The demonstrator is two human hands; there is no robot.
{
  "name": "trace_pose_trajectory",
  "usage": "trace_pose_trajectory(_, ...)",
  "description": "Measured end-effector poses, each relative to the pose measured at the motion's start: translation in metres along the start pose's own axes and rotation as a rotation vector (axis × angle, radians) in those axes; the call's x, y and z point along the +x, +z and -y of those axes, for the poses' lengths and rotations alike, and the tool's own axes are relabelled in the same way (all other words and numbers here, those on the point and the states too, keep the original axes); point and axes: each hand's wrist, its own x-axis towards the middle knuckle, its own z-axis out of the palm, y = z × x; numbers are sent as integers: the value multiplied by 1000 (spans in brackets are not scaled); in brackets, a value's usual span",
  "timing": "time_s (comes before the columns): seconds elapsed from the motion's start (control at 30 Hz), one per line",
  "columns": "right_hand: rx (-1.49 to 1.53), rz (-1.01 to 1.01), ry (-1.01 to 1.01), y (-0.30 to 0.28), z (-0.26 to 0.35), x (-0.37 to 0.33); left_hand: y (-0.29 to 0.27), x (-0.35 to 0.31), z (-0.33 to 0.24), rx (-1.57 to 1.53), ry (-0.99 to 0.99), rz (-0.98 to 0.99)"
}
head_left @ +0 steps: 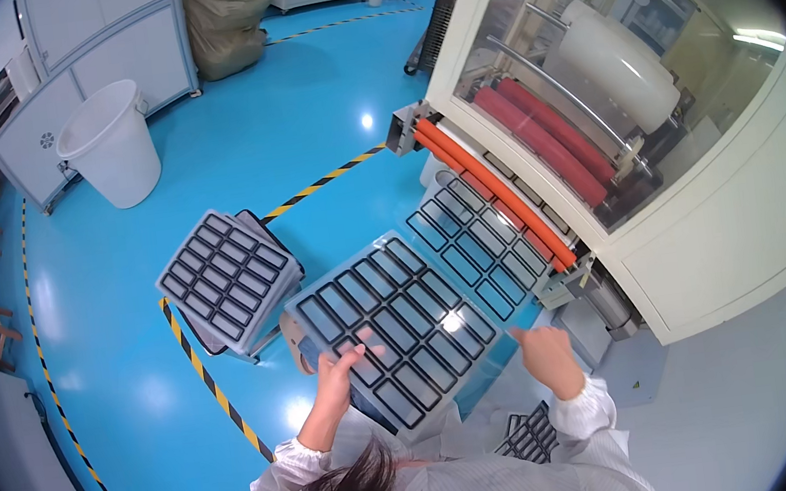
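My left hand (335, 375) grips the near-left edge of a clear sheet (385, 328) printed with rows of black rounded rectangles, its thumb lying on top. The sheet is tilted in front of me. At its right corner is my right hand (549, 359), fingers curled and pinched together; whether they hold the film's edge I cannot make out. Just beyond, a similar clear sheet (481, 246) with black rectangles lies under the orange roller (495, 196) of a machine. To the left, a stack of such sheets (228, 277) sits on a small stand.
The large cream machine (727, 249) with windows, red rollers (552, 142) and a white roll (621, 60) fills the right. A white bin (111, 148) stands far left, near a brown bag (227, 30). More rectangle-marked pieces (531, 435) lie low by my right sleeve. Striped tape (207, 366) marks the blue floor.
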Motion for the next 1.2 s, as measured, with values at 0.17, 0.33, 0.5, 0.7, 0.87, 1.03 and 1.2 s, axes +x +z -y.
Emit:
trace_pose_trajectory(0.17,254,234,68,-23,-19,-41,2,18,9,-40,7,-31)
trace_pose_trajectory(0.33,577,280,-25,-38,-13,-37,21,47,15,-76,-49,66)
trace_pose_trajectory(0.5,721,200,-113,-41,-8,-33,44,62,27,-82,-75,131)
trace_pose_trajectory(0.7,804,184,-80,-39,-11,-34,56,62,35,-77,-76,159)
trace_pose_trajectory(0.87,832,112,-103,-39,-8,-32,54,62,41,-32,-59,156)
trace_pose_trajectory(1.03,846,66,-63,-37,-7,-26,52,62,44,-15,-37,159)
trace_pose_trajectory(1.2,806,-108,100,-23,-17,16,45,59,45,-45,-30,64)
